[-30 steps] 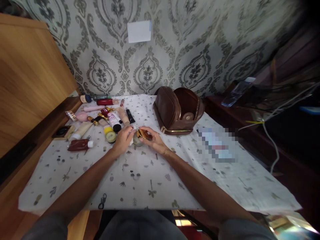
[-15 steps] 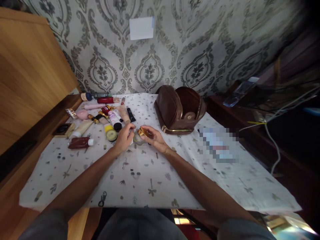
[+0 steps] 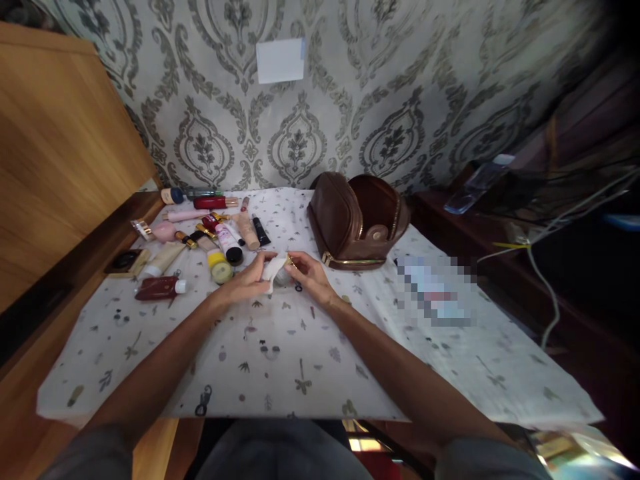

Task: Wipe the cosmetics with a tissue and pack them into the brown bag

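Note:
Pinched in my left hand [image 3: 249, 280] is a white wipe [image 3: 274, 269], with a loose end hanging down. My right hand [image 3: 311, 279] holds a gold lid [image 3: 291, 261] by its edge, and the wipe touches it. Below and between both hands a small clear jar [image 3: 284, 280] stands on the cloth, partly covered by the wipe and fingers. Just left of my left hand is a yellow-and-clear pot [image 3: 221, 270], with a black-capped tube [image 3: 230, 243] behind it.
Makeup tubes and bottles lie at the left, among them a dark red bottle [image 3: 159, 288] and a pink sponge [image 3: 164, 231]. An unzipped brown toiletry bag [image 3: 335, 217] stands at the back. A blurred-out packet [image 3: 435, 293] lies to the right on the patterned cloth [image 3: 320, 373].
My left hand has brought the wipe up against the gold lid. The lid has been turned edge-on in my right hand, just above the jar.

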Motion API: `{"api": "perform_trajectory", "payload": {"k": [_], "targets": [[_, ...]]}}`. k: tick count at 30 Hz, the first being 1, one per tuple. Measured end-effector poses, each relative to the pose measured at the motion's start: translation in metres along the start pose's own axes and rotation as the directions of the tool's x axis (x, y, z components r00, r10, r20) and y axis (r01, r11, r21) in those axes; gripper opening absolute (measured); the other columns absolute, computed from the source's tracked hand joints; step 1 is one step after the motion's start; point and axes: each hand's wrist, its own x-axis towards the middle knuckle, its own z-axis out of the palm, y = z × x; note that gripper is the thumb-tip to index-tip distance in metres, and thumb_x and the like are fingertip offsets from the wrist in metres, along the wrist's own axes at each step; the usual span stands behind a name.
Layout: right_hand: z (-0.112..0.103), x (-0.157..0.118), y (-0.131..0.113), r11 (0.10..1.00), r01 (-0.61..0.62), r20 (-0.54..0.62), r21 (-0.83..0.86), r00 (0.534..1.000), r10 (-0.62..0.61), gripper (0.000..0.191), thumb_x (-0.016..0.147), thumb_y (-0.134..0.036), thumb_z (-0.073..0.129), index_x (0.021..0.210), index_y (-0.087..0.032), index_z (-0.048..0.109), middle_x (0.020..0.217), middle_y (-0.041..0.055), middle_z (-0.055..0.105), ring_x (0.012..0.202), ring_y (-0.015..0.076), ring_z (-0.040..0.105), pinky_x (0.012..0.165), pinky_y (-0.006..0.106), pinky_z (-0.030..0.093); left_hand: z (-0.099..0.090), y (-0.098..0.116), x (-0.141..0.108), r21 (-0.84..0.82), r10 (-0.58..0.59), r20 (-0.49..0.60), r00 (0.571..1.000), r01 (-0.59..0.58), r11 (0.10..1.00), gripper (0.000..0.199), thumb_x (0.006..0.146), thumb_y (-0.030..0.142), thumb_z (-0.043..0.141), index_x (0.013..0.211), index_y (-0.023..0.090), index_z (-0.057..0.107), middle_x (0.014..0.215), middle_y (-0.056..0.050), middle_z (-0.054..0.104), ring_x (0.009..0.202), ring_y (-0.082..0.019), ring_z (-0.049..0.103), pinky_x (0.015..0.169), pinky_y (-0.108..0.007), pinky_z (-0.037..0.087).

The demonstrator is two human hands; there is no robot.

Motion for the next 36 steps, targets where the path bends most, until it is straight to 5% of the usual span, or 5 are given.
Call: {"api": "perform_trajectory", "payload": {"k": [15,19,25,30,36], "targets": [[-0.003,0.0,0.001,1.0,-0.006,0.025,0.027,1.0,0.005,0.059,0.073,-0.058,0.075,0.121,-0.024,0.068,0.1,0.0051,0.066,0.088,0.0208,0.061,0.067,0.032,0.057,-0.016,-0.008,0.001,0.028,0.095,-0.077,0.992,-0.093,0.995,0.075,0.083,0.025,0.064,0.152,0.028,0.036,0.145,-0.008,0.054,0.131,-0.028,0.052,0.1,-0.036,0.048],[-0.002,0.0,0.001,0.999,-0.025,-0.002,0.043,1.0,0.025,0.06,0.072,-0.058,0.077,0.119,-0.023,0.067,0.098,0.0052,0.065,0.087,0.0203,0.061,0.065,0.031,0.057,-0.019,-0.007,0.003,0.12,0.013,-0.129,0.992,0.003,0.993,0.038,0.081,0.032,0.064,0.116,0.019,0.069,0.113,-0.007,0.071,0.093,-0.024,0.065,0.08,-0.032,0.051],[0.0,0.0,0.0,0.998,-0.026,-0.021,0.049,0.999,0.027,0.06,0.069,-0.06,0.077,0.113,-0.022,0.065,0.091,0.0029,0.059,0.083,0.0187,0.059,0.062,0.029,0.055,-0.011,0.002,0.006,0.256,0.079,-0.448,0.891,0.043,0.966,0.023,0.089,0.036,0.057,0.074,0.019,0.06,0.071,0.001,0.055,0.068,-0.017,0.052,0.063,-0.027,0.043],[0.002,-0.002,-0.002,0.998,0.049,-0.02,-0.049,0.999,-0.05,0.053,0.071,-0.057,0.077,0.109,-0.022,0.063,0.087,0.0012,0.059,0.083,0.0181,0.057,0.068,0.031,0.053,0.023,0.009,0.005,0.428,0.3,-0.416,0.858,-0.106,0.898,0.019,0.098,0.033,0.044,0.095,0.02,0.058,0.096,-0.007,0.06,0.095,-0.023,0.056,0.088,-0.035,0.045],[0.001,-0.007,-0.008,0.979,0.142,0.07,-0.144,0.989,-0.133,0.053,0.072,-0.054,0.078,0.115,-0.025,0.064,0.108,0.0047,0.063,0.102,0.0219,0.057,0.086,0.036,0.051,0.038,0.001,0.005,0.297,0.212,-0.379,0.901,-0.098,0.95,0.026,0.102,0.034,0.037,0.114,0.02,0.056,0.102,-0.007,0.064,0.094,-0.022,0.059,0.087,-0.033,0.046]]}}
